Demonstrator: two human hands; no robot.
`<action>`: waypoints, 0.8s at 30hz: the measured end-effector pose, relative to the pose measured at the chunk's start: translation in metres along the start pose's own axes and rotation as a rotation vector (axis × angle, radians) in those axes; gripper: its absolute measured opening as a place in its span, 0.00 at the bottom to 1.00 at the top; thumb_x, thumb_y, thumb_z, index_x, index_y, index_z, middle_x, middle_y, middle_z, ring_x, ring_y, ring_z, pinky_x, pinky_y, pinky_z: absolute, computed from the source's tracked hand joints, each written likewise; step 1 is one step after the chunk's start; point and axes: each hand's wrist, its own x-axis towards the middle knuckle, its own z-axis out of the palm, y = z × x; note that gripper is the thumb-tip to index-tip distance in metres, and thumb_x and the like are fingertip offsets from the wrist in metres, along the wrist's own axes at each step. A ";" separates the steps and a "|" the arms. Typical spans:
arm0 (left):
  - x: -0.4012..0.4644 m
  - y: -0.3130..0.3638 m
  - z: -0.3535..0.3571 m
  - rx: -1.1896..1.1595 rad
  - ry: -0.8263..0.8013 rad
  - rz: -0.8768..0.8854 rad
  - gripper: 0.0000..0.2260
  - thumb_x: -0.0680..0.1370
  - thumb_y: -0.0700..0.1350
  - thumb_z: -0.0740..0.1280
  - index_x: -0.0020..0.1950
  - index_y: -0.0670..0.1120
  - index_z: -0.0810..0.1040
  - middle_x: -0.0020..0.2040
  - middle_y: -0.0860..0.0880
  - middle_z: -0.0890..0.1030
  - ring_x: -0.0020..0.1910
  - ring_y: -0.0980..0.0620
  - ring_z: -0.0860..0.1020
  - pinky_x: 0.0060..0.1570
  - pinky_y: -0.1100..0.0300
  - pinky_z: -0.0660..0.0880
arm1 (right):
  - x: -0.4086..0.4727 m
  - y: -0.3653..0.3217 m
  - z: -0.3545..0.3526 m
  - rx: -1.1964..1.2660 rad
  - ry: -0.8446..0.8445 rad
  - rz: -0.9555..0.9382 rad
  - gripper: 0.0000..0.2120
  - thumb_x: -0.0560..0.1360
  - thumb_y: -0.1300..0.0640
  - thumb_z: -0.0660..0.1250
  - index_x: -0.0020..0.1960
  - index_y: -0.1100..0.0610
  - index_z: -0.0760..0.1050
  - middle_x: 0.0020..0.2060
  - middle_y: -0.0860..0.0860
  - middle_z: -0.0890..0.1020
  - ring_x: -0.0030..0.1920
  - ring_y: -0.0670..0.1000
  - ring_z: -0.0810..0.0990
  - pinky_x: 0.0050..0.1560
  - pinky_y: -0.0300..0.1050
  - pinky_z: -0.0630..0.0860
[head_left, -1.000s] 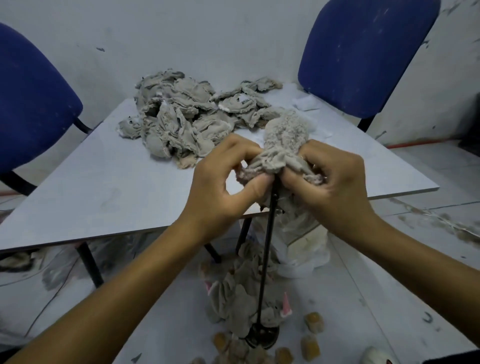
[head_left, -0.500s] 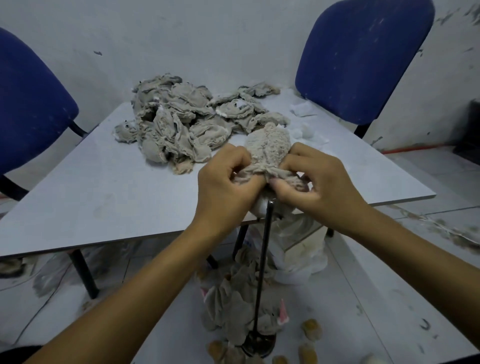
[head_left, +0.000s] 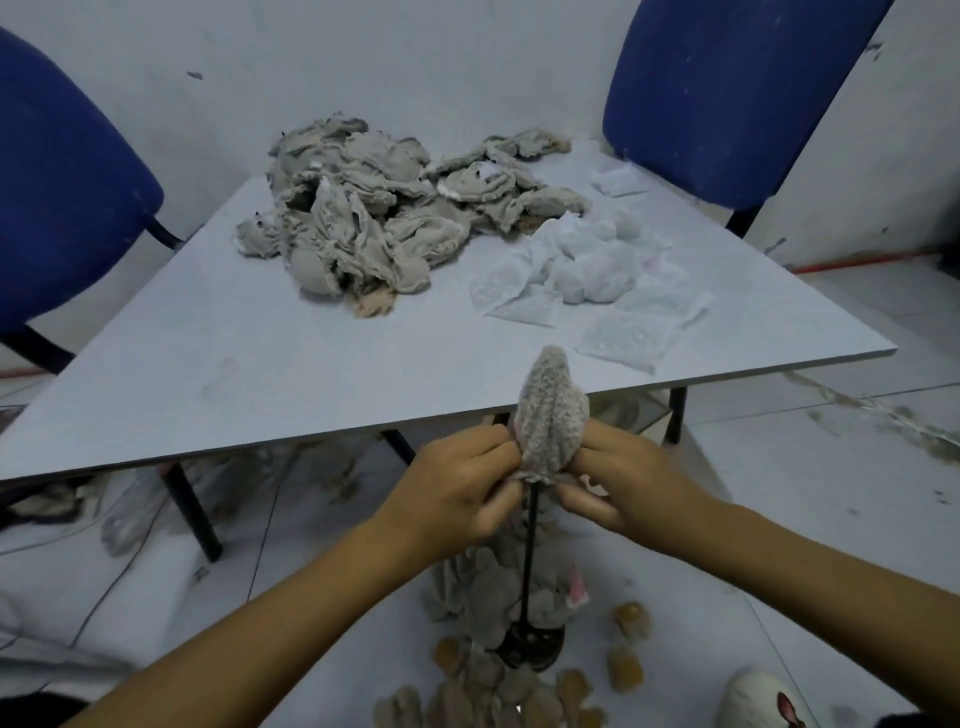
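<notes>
**Plush skin half-seated on the rod, both hands at its hem**

The left hand (head_left: 457, 488) and right hand (head_left: 618, 483) each pinch the lower hem of a fuzzy grey plush skin (head_left: 550, 410) between thumb and curled fingers. The skin stands upright over the top of a thin black rod (head_left: 529, 561), off the table and just in front of its near edge. The rod's round base (head_left: 530, 644) sits on the floor below.

Judged from here, an uneven pull could drag the hem to one side and tip the slender rod. A hard pull might drive the tip through a seam. If either pinch slips, the skin could bunch up or drop among the pieces on the floor.

The room has a scuffed white wall (head_left: 415, 62) and a littered pale floor (head_left: 805, 493). A blue chair stands at the table's far left (head_left: 62, 182) and another at its far right corner (head_left: 727, 93). On the grey table (head_left: 260, 374), a pile of grey skins (head_left: 363, 218) lies toward the far edge, with white pouches (head_left: 582, 270) toward the right edge. A floor heap of skins (head_left: 483, 592) surrounds the rod's foot.
</notes>
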 end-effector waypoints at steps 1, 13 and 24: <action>-0.004 0.000 0.002 -0.019 -0.032 0.004 0.11 0.78 0.42 0.62 0.45 0.37 0.81 0.41 0.41 0.79 0.38 0.43 0.76 0.34 0.50 0.73 | -0.004 -0.001 0.003 0.026 -0.049 0.013 0.12 0.77 0.57 0.70 0.58 0.60 0.81 0.54 0.56 0.83 0.51 0.59 0.83 0.48 0.50 0.81; 0.050 -0.002 -0.092 -0.461 -0.012 -0.132 0.08 0.74 0.44 0.70 0.52 0.45 0.80 0.47 0.49 0.83 0.46 0.51 0.82 0.45 0.50 0.80 | 0.042 -0.013 -0.104 0.056 -0.112 0.080 0.10 0.71 0.57 0.72 0.47 0.47 0.74 0.39 0.34 0.74 0.41 0.33 0.75 0.43 0.22 0.66; 0.100 -0.001 -0.089 -0.930 0.204 -0.374 0.05 0.72 0.41 0.69 0.40 0.43 0.74 0.34 0.46 0.75 0.35 0.49 0.73 0.33 0.59 0.71 | 0.101 -0.005 -0.096 0.604 0.385 0.490 0.10 0.73 0.67 0.70 0.35 0.65 0.72 0.32 0.57 0.74 0.34 0.50 0.73 0.35 0.48 0.74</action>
